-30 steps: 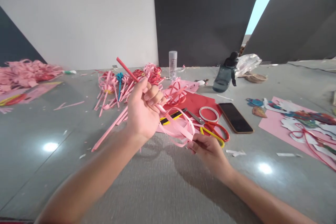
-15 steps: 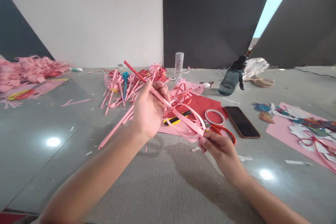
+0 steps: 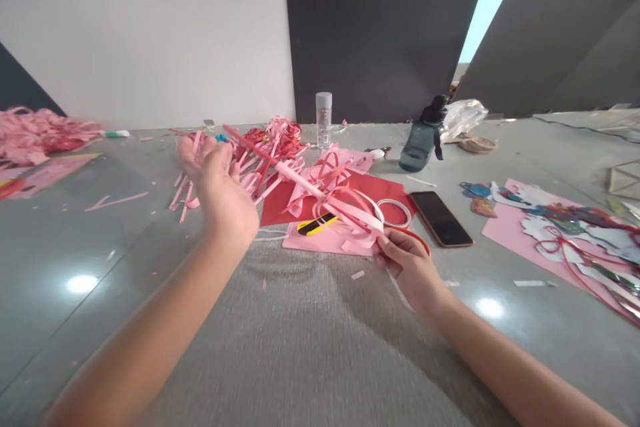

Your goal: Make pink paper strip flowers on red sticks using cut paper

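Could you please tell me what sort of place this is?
Probably a craft workshop or classroom, though I can't be sure: a long grey table is strewn with pink paper strips, with a tape roll and coloured cut-outs lying nearby.

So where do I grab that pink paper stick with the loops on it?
Pinch the paper stick on its bare upper stretch, coming from the left, near the open left hand. The thin loops lower down would probably crush, and the right hand pinches the bottom end.

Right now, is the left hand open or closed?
Open: the left hand has spread fingers; the right hand pinches the pink paper loops.
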Demonstrator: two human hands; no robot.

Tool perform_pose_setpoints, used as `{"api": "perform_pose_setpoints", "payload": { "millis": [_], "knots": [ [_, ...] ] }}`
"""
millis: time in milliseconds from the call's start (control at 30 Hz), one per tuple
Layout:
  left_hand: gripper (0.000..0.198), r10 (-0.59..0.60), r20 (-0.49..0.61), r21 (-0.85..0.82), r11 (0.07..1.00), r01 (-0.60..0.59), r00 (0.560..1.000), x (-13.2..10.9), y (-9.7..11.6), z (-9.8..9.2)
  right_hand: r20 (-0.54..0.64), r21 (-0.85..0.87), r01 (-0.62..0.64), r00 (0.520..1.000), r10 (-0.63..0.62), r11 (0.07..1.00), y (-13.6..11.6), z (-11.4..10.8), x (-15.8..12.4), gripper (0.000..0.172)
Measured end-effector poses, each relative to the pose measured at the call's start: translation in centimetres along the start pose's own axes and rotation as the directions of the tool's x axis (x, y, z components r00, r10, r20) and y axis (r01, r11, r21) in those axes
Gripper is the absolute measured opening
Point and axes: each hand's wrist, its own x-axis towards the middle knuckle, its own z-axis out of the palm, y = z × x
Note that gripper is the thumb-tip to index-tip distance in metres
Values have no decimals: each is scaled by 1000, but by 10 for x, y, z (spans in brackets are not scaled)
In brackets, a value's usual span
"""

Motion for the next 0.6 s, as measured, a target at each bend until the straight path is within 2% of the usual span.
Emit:
{"api": "perform_pose_setpoints", "payload": {
  "millis": [100, 133, 167, 233, 333, 367, 433, 600],
  "knots": [
    [31, -69, 57, -104, 992, 74, 996, -30, -17, 2, 14, 71, -23, 1000, 22, 997, -4, 2, 0, 31],
    [29, -134, 110, -122, 982, 148, 985, -46, -25, 1, 22, 83, -29, 999, 27, 996, -5, 2, 0, 31],
    [26, -239, 205, -98, 960, 263, 949, -62, -35, 0, 32, 93, -36, 999, 33, 995, -6, 3, 0, 30],
    [25, -429, 400, 76, 896, 437, 810, -97, -52, -5, 57, 115, -53, 997, 47, 992, -6, 3, -1, 28],
    [30, -555, 555, 273, 826, 494, 620, -137, -67, -14, 107, 133, -89, 991, 75, 987, -4, 4, -3, 27],
    [33, -555, 594, 294, 824, 485, 583, -146, -68, -16, 126, 129, -96, 989, 79, 987, -3, 4, -4, 26],
    [35, -521, 632, 281, 844, 457, 573, -154, -66, -18, 177, 101, -98, 981, 79, 990, -2, 5, -5, 21],
    [44, -490, 610, 243, 863, 442, 622, -151, -60, -16, 230, 60, -113, 968, 97, 992, -1, 9, -5, 18]
  ]
}}
